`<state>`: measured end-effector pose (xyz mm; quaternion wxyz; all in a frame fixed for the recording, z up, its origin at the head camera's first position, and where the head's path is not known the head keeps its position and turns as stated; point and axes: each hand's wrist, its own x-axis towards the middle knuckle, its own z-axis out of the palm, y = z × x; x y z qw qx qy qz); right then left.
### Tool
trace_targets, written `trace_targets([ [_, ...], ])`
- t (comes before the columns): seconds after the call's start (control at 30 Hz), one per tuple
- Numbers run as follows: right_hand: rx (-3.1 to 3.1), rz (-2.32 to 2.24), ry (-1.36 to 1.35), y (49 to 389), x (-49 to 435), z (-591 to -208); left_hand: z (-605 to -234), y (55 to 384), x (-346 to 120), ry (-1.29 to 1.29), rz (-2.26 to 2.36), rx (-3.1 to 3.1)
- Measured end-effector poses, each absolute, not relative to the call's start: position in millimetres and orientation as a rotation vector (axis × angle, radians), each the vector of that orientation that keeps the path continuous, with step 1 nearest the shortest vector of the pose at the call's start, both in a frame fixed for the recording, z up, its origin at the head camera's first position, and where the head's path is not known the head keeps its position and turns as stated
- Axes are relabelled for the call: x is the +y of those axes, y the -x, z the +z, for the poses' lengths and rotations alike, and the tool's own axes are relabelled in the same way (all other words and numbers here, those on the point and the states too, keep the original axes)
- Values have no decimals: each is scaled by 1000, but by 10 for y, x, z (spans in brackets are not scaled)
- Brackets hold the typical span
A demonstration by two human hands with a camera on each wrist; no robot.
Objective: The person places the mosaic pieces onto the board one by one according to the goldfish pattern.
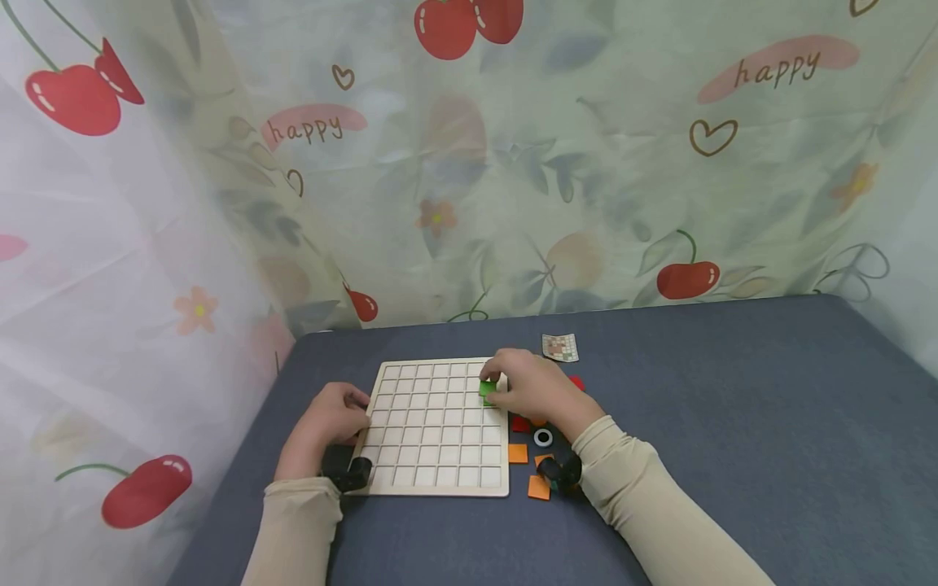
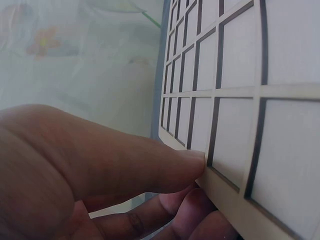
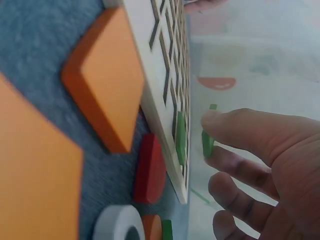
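Observation:
A pale wooden grid board (image 1: 421,413) with square cells lies on the table. At its left edge my left hand (image 1: 331,421) grips the frame, the thumb (image 2: 170,162) on the rim and the curled fingers below it. Over the upper right cells, my right hand (image 1: 538,387) pinches a small green tile (image 3: 207,142) between thumb and forefinger, above the board's surface. Another green tile (image 3: 180,139) sits in the board near its right edge. The other fingers of the right hand are loosely curled and hold nothing.
Beside the board's right edge lie several orange tiles (image 1: 518,453), a red tile (image 1: 521,424) and a white ring-shaped piece with a dark centre (image 1: 543,438). A small printed pattern card (image 1: 560,347) lies behind. A patterned curtain (image 1: 513,203) hangs past the table's far edge.

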<state>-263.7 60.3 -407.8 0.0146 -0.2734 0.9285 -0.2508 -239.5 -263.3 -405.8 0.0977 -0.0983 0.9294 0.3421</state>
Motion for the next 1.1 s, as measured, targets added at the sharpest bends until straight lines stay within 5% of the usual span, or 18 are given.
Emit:
trace_targets([
  [1.1, 2809, -776, 831, 2639, 437, -4171, -4059, 2396, -2580, 249, 1036, 2728],
])
